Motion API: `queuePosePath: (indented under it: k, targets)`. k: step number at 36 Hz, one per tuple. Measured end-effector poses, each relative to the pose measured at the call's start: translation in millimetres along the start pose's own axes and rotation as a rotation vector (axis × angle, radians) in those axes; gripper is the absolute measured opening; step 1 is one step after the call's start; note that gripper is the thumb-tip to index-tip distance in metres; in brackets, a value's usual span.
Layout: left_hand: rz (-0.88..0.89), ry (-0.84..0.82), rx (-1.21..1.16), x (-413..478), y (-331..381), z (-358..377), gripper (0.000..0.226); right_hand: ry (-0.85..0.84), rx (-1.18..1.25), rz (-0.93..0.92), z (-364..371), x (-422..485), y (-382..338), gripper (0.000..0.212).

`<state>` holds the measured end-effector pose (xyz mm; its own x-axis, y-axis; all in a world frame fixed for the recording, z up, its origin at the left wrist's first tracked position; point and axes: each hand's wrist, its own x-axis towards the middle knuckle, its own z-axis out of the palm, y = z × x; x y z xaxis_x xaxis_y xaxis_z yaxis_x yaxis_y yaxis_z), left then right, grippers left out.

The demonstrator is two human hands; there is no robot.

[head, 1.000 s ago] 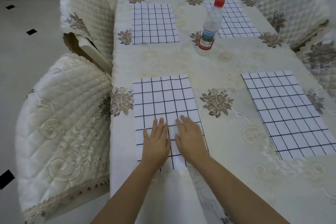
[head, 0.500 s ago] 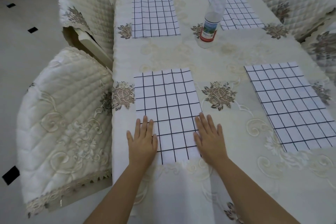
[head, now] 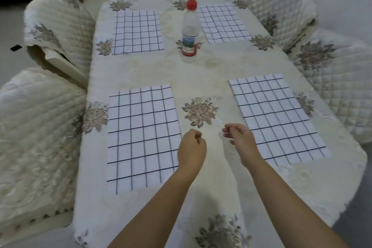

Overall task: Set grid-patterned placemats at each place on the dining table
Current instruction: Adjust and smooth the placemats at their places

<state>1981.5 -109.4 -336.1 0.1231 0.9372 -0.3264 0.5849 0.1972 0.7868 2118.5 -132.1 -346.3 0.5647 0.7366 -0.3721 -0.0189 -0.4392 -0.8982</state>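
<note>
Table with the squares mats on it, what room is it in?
Probably a home dining room: a cloth-covered table with four grid placemats laid out, and quilted chairs pulled up around it.

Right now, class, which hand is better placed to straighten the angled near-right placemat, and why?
The right hand. It hovers at the inner edge of the near-right placemat. The left hand sits beside the near-left placemat and would have to cross over. Both appear empty, with fingers loosely curled.
</note>
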Motion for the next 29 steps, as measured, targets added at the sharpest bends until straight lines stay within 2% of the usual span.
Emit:
queuePosePath:
  k: [5,11,14,18,22,25,27,29]
  targets:
    - [-0.118,-0.131,-0.127,-6.5,40.3,59.3,0.026,0.074,-0.087,0.034,-79.0,28.2,2.2,0.018]
    - [-0.236,-0.187,-0.171,1.6,71.5,111.4,0.032,0.068,-0.266,0.057,-152.7,66.5,9.0,0.023]
    - [-0.301,-0.178,-0.211,8.2,82.8,134.4,0.029,0.1,-0.374,0.058,-184.6,87.8,13.1,0.025]
    - [-0.319,-0.156,-0.163,16.4,91.6,158.1,0.013,0.17,-0.498,0.071,-222.3,111.3,18.2,0.021]
    - [-0.319,-0.084,-0.074,23.1,95.9,170.1,0.025,0.2,-0.574,0.083,-247.8,128.0,20.1,0.029]
    - [-0.295,-0.042,-0.055,28.7,98.1,171.5,0.039,0.156,-0.61,0.114,-255.0,140.6,20.2,0.029]
    - [-0.311,-0.031,-0.028,32.8,98.5,171.5,0.041,0.106,-0.638,0.12,-256.7,148.0,20.0,0.018]
    - [-0.352,-0.027,-0.013,37.0,99.6,171.8,0.041,0.068,-0.666,0.121,-256.6,154.5,18.9,0.026]
